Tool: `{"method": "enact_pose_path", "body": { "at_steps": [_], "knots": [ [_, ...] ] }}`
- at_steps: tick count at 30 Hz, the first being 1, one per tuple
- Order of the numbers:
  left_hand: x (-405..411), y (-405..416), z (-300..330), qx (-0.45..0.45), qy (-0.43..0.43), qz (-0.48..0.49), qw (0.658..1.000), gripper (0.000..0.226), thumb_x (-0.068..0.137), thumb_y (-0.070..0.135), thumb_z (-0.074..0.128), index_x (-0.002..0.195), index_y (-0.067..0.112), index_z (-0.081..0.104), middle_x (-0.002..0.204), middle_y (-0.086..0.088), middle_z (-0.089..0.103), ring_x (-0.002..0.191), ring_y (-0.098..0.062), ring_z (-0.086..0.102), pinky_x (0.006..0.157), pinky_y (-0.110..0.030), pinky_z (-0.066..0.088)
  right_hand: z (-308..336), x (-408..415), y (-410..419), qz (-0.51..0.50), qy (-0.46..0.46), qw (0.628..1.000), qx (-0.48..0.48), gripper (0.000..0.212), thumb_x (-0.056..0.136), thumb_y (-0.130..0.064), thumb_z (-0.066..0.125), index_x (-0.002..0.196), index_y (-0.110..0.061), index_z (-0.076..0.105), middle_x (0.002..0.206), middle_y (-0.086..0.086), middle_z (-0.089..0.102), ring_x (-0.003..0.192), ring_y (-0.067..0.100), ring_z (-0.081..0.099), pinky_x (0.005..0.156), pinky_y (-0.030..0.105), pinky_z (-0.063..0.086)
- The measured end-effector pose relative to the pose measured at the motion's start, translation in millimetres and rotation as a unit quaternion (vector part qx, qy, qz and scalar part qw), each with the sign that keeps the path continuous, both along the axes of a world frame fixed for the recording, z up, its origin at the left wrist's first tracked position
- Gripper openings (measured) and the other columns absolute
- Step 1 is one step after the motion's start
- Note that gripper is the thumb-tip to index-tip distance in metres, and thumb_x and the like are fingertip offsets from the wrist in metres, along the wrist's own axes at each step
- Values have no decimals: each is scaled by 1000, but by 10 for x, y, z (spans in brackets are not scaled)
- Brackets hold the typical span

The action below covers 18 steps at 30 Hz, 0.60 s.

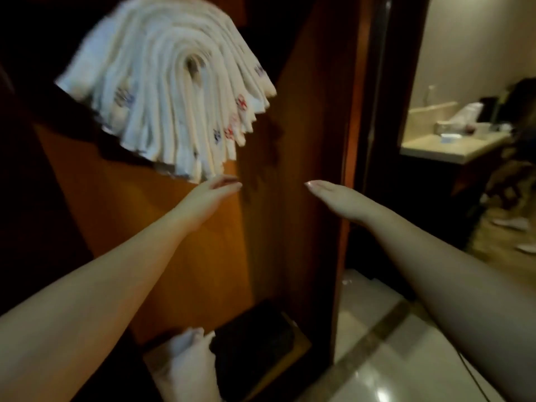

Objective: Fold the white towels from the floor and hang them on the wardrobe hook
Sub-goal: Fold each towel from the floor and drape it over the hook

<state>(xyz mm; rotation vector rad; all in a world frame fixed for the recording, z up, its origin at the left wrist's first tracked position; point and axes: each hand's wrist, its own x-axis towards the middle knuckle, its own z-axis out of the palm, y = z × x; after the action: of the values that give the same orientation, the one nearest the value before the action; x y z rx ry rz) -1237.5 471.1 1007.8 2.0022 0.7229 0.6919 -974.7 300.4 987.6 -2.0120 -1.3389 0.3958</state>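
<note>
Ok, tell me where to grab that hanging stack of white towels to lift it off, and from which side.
Judging by its shape, grip the hanging towels at the curved fold on top, where the layers bend together. Below, the loose ends fan apart and would slip. Come from the open front, one hand per side; the left hand and right hand are open just below.

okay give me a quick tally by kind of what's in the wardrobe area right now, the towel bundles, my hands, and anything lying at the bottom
Bundles of folded white towels hanging up: 1 (towels too blurred to count singly)
Bare hands, both open and holding nothing: 2, left hand and right hand
White cloth at the bottom: 1
Dark box-like object at the bottom: 1
Total: 5
</note>
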Motion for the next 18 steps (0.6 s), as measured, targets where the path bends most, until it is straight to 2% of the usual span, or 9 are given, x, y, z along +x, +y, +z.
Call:
{"method": "enact_pose_path", "body": {
  "at_steps": [3,7,9,10,14,16,18],
  "knots": [
    [421,-332,-522,-44,27,-57,997,43,89,54,64,130,43,57,143,11,52,134,-13,43,102,-37,33,-565,108,-575,-31,-2,999,-37,70,91,-77,42,151,-41,40,159,-6,40,144,18,39,105,31,30],
    [1043,-769,-1189,-43,93,-121,987,44,97,44,58,140,37,50,145,11,46,126,-7,39,99,-34,31,-1281,393,-1237,-82,1,994,-71,67,94,-68,52,152,-37,41,157,-8,43,143,15,41,108,24,30],
    [1378,-1013,-1513,-24,119,-150,981,45,99,43,57,142,32,50,140,13,48,127,-8,43,97,-31,35,-1620,530,-1564,-109,18,991,-80,66,94,-63,55,152,-33,42,154,-9,47,140,12,44,100,13,28],
    [1554,-1144,-1668,-21,132,-162,978,45,99,41,57,143,30,50,137,12,50,126,-9,46,96,-29,36,-1789,595,-1727,-124,23,988,-86,66,95,-61,57,152,-31,44,153,-8,48,139,13,44,99,12,26],
    [2311,-1684,-2270,-26,182,-207,961,45,99,36,60,142,25,53,135,8,54,121,-8,49,95,-23,35,-2493,971,-2351,-175,67,974,-129,63,97,-47,62,152,-21,45,157,2,44,142,17,41,103,18,23],
    [2659,-1941,-2576,-46,205,-229,950,43,99,35,61,140,24,55,131,7,55,118,-8,50,92,-20,35,-2826,1179,-2672,-195,101,964,-150,63,98,-48,61,152,-22,45,159,0,40,144,16,38,106,22,23],
    [3002,-2193,-2867,-67,232,-243,939,40,98,35,61,137,26,57,128,8,55,118,-9,50,95,-23,36,-3131,1402,-2986,-213,121,954,-173,61,98,-51,58,152,-25,45,159,-3,39,144,16,38,106,25,25]
  ]
}}
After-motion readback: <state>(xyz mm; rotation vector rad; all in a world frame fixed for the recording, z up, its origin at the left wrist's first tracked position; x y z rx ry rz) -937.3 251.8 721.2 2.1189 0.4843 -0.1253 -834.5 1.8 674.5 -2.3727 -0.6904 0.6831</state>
